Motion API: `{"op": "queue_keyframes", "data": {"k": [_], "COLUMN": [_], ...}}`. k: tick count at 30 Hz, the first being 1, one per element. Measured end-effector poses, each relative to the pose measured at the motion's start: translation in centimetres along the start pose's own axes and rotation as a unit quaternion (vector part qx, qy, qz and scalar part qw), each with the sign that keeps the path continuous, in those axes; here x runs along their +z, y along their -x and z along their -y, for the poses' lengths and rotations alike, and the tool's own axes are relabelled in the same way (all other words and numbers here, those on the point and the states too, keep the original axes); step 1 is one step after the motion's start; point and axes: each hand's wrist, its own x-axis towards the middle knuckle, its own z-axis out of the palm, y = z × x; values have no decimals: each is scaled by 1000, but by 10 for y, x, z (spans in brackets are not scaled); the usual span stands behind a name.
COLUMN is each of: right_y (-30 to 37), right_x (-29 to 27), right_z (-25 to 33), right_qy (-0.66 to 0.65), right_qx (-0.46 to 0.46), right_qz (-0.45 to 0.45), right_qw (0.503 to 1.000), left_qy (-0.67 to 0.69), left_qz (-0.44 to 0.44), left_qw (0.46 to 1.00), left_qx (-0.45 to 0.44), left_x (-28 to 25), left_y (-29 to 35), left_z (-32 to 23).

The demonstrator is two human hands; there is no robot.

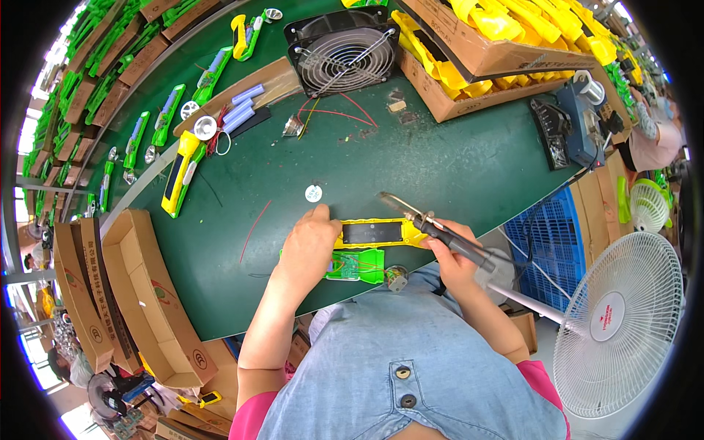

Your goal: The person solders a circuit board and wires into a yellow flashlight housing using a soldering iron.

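Observation:
My left hand (308, 246) is closed over the left end of a yellow plastic flashlight housing (339, 238) with a dark rectangular panel (372, 233) in it. Just below, nearer to me, lies a green housing half (374, 258) with a circuit board and thin wires. Its left end is hidden by my left hand. A round metallic part (396, 279) sits at its right end. My right hand (456, 260) grips a soldering iron (458, 242) by the dark handle; its tip points up and left, above the table. The fingers of that hand are by the yellow housing's right end.
A white round disc (314, 193) and loose red wires lie beyond my hands. Farther off stand a black fan (342, 55), a box of yellow housings (469, 99) and a blue-grey device with a solder spool (579, 121). An open carton (158, 301) is at left, a white fan (616, 323) at right.

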Motion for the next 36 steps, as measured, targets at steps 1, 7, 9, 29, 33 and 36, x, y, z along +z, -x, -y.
{"op": "queue_keyframes", "data": {"k": [1, 7, 9, 29, 33, 36], "right_y": [0, -9, -9, -11, -11, -13], "right_x": [-5, -18, -18, -20, -19, -18], "right_z": [10, 1, -1, -6, -4, -5], "right_qy": [37, 180, 188, 184, 176, 153], "right_qx": [26, -116, -103, -76, -69, -76], "right_qz": [29, 100, 108, 131, 134, 135], "right_qw": [999, 972, 971, 971, 973, 976], "left_qy": [2, -4, -2, 14, -20, 63], "left_qz": [0, 25, 10, -11, 2, -45], "left_qw": [1000, 1000, 1000, 992, 994, 991], "left_qx": [-1, -8, -5, 123, 108, 107], "left_x": [0, -1, -1, -19, 0, 12], "left_y": [0, -1, 0, 14, 19, 21], "left_z": [0, -1, -1, -36, -37, -27]}}
